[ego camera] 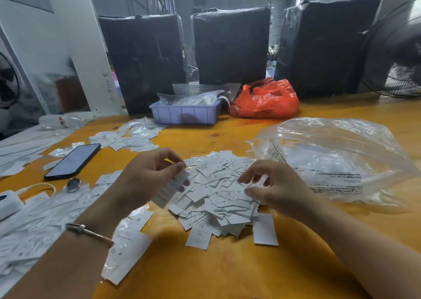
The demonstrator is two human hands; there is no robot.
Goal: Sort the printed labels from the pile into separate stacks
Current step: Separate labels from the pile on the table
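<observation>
Pinching a small stack of labels (169, 190), the left hand (145, 180) risks fanning them; the right hand's (271, 189) loosely curled fingers (247, 179), holding nothing clearly seen, could scatter the pile (218, 194).

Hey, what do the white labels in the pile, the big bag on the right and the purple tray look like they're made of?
Pile of labels: probably matte paper or thin card; flat, crisp-cut slips with black print, though woven tape can't be ruled out.
Clear bag: thin glossy plastic film; see-through, crinkled, with highlights.
Purple tray: moulded rigid plastic, dull finish; ribbed walls.
</observation>
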